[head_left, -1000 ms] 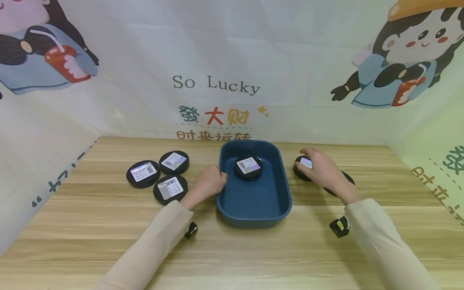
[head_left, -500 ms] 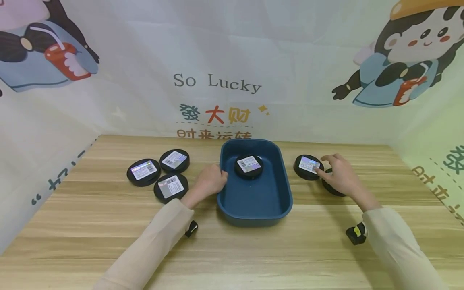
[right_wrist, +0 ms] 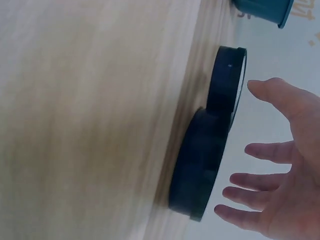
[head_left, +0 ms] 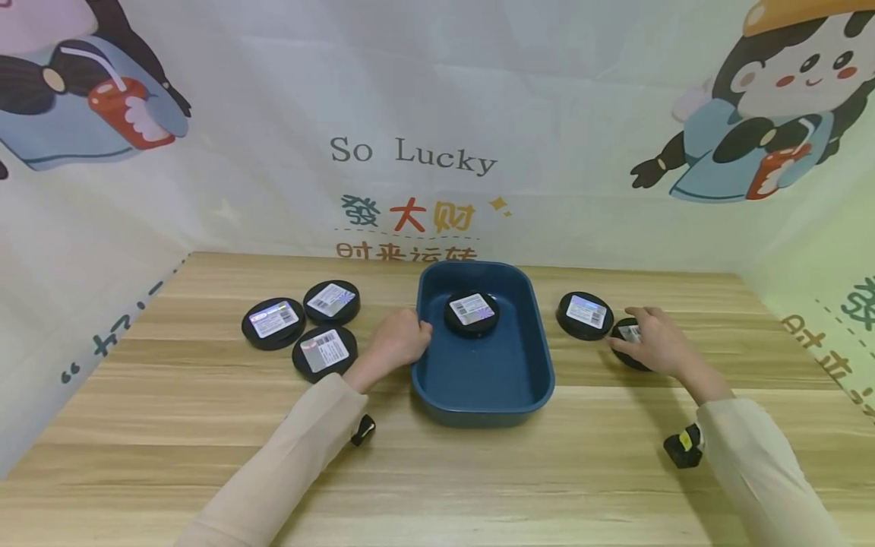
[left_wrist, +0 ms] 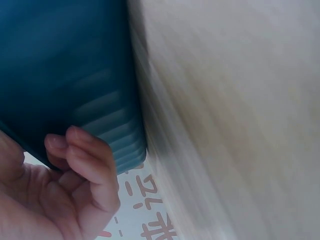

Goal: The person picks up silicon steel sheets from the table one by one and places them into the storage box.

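Left hand (head_left: 399, 343) steadies tray, right hand (head_left: 652, 346) spread over a puck.
Left grip curls on the blue tray (head_left: 540, 357) rim, likely to stop it sliding. Right grip wide, fingers (right_wrist: 257, 180) splayed just above the rightmost black puck (right_wrist: 197, 167), holding nothing. Count: six pucks; one in tray (head_left: 472, 312), three left (head_left: 324, 351), two right (head_left: 584, 314) on the desk (head_left: 437, 471).

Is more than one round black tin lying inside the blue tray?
No, the blue tray holds a single black tin; the other tins lie on the table.

Second tin (head_left: 584, 314) just beside tin (head_left: 627, 334) under right hand (head_left: 652, 346); bare wood behind.
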`<action>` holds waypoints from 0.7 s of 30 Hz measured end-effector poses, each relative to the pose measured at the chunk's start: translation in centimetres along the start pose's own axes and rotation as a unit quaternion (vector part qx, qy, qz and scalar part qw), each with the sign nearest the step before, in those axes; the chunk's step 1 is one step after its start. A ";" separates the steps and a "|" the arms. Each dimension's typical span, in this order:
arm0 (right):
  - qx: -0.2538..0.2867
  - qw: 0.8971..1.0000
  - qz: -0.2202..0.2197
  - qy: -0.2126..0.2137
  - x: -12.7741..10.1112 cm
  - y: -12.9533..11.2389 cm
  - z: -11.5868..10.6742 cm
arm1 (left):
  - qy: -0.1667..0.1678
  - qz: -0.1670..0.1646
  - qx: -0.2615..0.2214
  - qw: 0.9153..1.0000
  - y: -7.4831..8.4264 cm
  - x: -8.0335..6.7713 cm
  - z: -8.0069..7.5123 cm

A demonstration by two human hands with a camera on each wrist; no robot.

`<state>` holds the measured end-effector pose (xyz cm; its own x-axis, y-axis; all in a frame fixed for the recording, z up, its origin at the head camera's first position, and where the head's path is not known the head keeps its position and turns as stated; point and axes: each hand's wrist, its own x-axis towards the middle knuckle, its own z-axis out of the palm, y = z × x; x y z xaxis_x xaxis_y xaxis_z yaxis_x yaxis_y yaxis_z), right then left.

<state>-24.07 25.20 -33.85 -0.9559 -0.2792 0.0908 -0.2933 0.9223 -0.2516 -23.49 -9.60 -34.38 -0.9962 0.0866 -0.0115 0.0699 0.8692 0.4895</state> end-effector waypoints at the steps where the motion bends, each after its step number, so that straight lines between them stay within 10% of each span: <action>1: -0.002 1.000 0.002 -0.005 0.0 0.1 0.1 | 0.000 -0.001 0.001 1.000 0.0 0.0 0.0; 21: 0.014 0.992 0.080 -0.096 0.0 1.6 0.6 | 0.003 0.002 0.011 1.000 0.2 -0.2 -0.2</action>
<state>-24.57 26.50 -34.81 -0.9742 -0.1792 -0.1373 -0.1362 0.9516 -0.2755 -23.30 -9.53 -34.14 -0.9961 0.0878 -0.0047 0.0753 0.8792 0.4704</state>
